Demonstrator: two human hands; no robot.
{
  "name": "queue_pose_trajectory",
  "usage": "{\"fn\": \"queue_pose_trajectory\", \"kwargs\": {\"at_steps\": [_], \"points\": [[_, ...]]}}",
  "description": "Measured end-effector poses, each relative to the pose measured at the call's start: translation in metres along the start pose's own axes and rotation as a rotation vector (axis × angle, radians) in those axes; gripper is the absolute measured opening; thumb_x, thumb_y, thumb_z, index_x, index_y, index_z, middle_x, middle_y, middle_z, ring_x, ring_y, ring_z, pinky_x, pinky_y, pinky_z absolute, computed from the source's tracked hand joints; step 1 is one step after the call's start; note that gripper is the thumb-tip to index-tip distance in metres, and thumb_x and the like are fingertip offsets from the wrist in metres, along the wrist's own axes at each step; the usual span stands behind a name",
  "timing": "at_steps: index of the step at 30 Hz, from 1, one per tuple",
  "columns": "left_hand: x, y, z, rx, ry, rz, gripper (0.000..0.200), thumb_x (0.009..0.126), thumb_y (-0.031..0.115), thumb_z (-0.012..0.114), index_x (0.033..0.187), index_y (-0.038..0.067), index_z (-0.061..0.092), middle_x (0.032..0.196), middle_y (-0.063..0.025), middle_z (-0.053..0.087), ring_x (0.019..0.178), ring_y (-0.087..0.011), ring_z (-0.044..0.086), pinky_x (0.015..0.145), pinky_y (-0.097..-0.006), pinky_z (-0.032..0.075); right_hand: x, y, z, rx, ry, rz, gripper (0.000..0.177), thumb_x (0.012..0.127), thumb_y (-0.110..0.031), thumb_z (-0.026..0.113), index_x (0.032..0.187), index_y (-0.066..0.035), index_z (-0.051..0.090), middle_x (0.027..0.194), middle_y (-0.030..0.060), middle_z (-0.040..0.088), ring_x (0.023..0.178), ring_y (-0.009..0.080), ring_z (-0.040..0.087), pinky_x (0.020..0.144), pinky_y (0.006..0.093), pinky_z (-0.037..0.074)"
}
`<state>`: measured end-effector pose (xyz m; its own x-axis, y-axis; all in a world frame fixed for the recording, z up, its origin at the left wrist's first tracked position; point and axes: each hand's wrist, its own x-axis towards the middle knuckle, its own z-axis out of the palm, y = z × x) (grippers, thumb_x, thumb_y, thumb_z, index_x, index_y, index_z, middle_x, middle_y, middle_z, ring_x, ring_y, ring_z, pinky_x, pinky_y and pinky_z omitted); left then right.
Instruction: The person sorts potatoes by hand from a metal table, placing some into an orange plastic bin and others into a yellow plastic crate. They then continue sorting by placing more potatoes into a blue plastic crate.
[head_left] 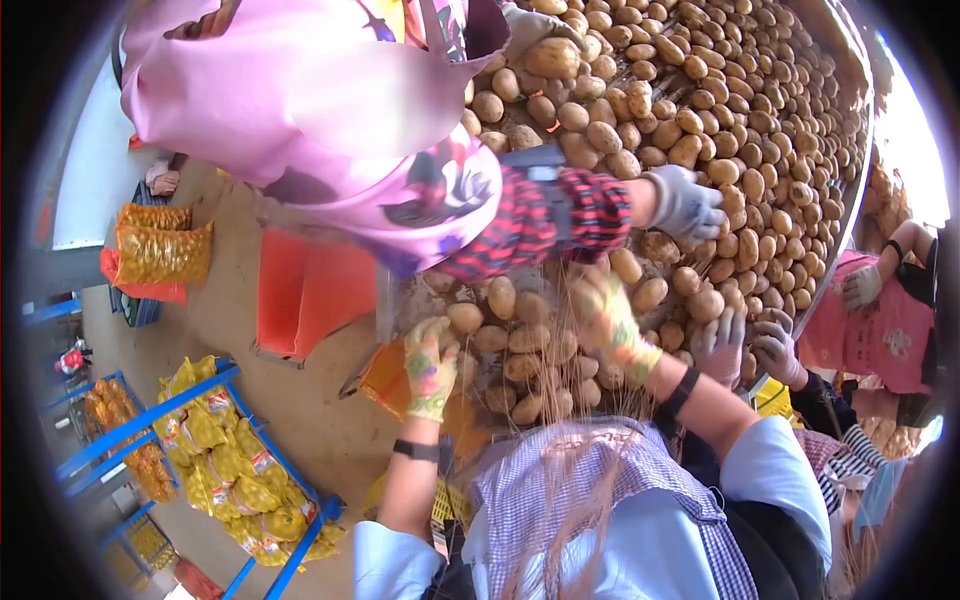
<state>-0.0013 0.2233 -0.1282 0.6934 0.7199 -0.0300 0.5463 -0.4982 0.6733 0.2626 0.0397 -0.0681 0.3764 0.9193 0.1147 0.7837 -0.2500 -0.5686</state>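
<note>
My left hand (430,368), in a flowered glove, is at the left side of the table, its fingers a little apart and nothing visible in them. A potato (464,318) lies just beside its fingertips. My right hand (612,318), in a matching glove, reaches over the potatoes (528,338) in the middle. Blur and loose strands of hair cover its fingers, so a hold on a potato cannot be made out.
Across from me, a co-worker's grey-gloved hand (685,205) touches the potato heap (760,150). Other gloved hands (718,348) are at my right. An orange-red bin (312,290), filled yellow net bags (235,465) and blue rails (150,415) stand to the left.
</note>
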Motion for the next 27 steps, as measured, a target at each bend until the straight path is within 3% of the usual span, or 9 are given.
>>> {"fn": "queue_pose_trajectory", "kwargs": {"at_steps": [1, 4, 5, 7, 9, 13, 17, 23, 27], "points": [[-0.008, -0.003, -0.004, 0.005, -0.01, 0.002, 0.045, 0.075, -0.002, 0.069, 0.119, 0.007, 0.064, 0.12, -0.0142, 0.062, 0.115, -0.0377, 0.056, 0.098, -0.0463, 0.047, 0.019, 0.001, -0.002, -0.093, 0.137, 0.071, 0.042, 0.081, -0.023, 0.072, 0.117, -0.004, 0.063, 0.13, 0.0226, 0.057, 0.119, 0.0406, 0.054, 0.097, 0.05, 0.045], [-0.025, -0.005, -0.01, -0.067, 0.048, -0.157, 0.054, 0.077, -0.002, 0.068, 0.129, 0.004, 0.056, 0.128, -0.0193, 0.058, 0.118, -0.0399, 0.054, 0.101, -0.0473, 0.045, 0.067, 0.019, -0.004, -0.115, -0.314, 0.445, 0.043, 0.088, -0.042, 0.066, 0.11, -0.005, 0.064, 0.092, 0.0194, 0.07, 0.085, 0.0394, 0.065, 0.087, 0.0518, 0.046], [-0.027, 0.0, -0.011, -0.063, 0.043, -0.156, 0.054, 0.077, -0.002, 0.068, 0.129, 0.004, 0.056, 0.128, -0.0193, 0.058, 0.118, -0.0399, 0.054, 0.101, -0.0473, 0.045, 0.069, 0.017, 0.022, -0.333, -0.413, 0.435, 0.06, 0.083, -0.048, 0.069, 0.122, -0.003, 0.061, 0.112, 0.0196, 0.068, 0.105, 0.0376, 0.063, 0.099, 0.0509, 0.043], [-0.005, 0.042, -0.021, 0.15, 0.231, -0.025, 0.051, 0.081, 0.003, 0.068, 0.13, 0.001, 0.054, 0.128, -0.0236, 0.056, 0.118, -0.0431, 0.053, 0.103, -0.051, 0.042, 0.05, -0.009, 0.02, -0.381, -0.057, -0.007, 0.077, 0.08, -0.051, 0.07, 0.136, -0.001, 0.053, 0.132, 0.0197, 0.059, 0.13, 0.0376, 0.049, 0.113, 0.0503, 0.032], [0.023, 0.048, -0.009, 0.087, 0.268, 0.066, 0.043, 0.086, 0.015, 0.067, 0.123, -0.003, 0.054, 0.123, -0.0261, 0.056, 0.12, -0.0459, 0.05, 0.103, -0.0539, 0.039, 0.021, -0.017, 0.048, -0.236, -0.261, -0.113, 0.089, 0.077, -0.049, 0.072, 0.146, 0.0, 0.043, 0.145, 0.0196, 0.047, 0.143, 0.0393, 0.032, 0.121, 0.0506, 0.02], [0.081, 0.072, 0.018, 0.232, 0.155, 0.201, 0.046, 0.09, 0.04, 0.064, 0.109, -0.001, 0.055, 0.114, -0.0269, 0.056, 0.124, -0.0466, 0.046, 0.106, -0.0591, 0.034, -0.007, -0.036, 0.045, -0.005, -0.357, -0.135, 0.093, 0.072, -0.036, 0.079, 0.148, 0.0, 0.038, 0.147, 0.021, 0.045, 0.143, 0.0394, 0.034, 0.119, 0.0513, 0.027], [0.086, 0.088, 0.037, 0.523, 0.072, 0.233, 0.061, 0.088, 0.043, 0.066, 0.133, 0.004, 0.054, 0.137, -0.0243, 0.051, 0.133, -0.0432, 0.043, 0.117, -0.0596, 0.023, -0.025, -0.011, 0.025, 0.136, -0.185, -0.175, 0.081, 0.069, -0.026, 0.08, 0.14, -0.006, 0.047, 0.147, 0.0199, 0.044, 0.139, 0.0403, 0.04, 0.117, 0.0542, 0.03], [0.032, 0.06, 0.025, 0.42, -0.023, 0.125, 0.071, 0.085, 0.035, 0.068, 0.145, 0.007, 0.042, 0.147, -0.0239, 0.043, 0.139, -0.0409, 0.038, 0.119, -0.0608, 0.021, 0.002, 0.059, -0.037, -0.368, 0.256, 0.442, 0.09, 0.076, -0.026, 0.075, 0.152, -0.005, 0.033, 0.155, 0.0255, 0.031, 0.146, 0.0445, 0.025, 0.118, 0.0583, 0.02], [-0.01, 0.029, 0.022, 0.248, -0.043, 0.036, 0.079, 0.084, 0.03, 0.069, 0.145, -0.004, 0.033, 0.145, -0.0278, 0.041, 0.137, -0.0452, 0.036, 0.115, -0.0605, 0.026, -0.032, 0.041, -0.006, -0.413, -0.119, 0.442, 0.093, 0.083, -0.044, 0.069, 0.154, 0.0, 0.027, 0.156, 0.0271, 0.029, 0.147, 0.0464, 0.021, 0.12, 0.0575, 0.017]]}}
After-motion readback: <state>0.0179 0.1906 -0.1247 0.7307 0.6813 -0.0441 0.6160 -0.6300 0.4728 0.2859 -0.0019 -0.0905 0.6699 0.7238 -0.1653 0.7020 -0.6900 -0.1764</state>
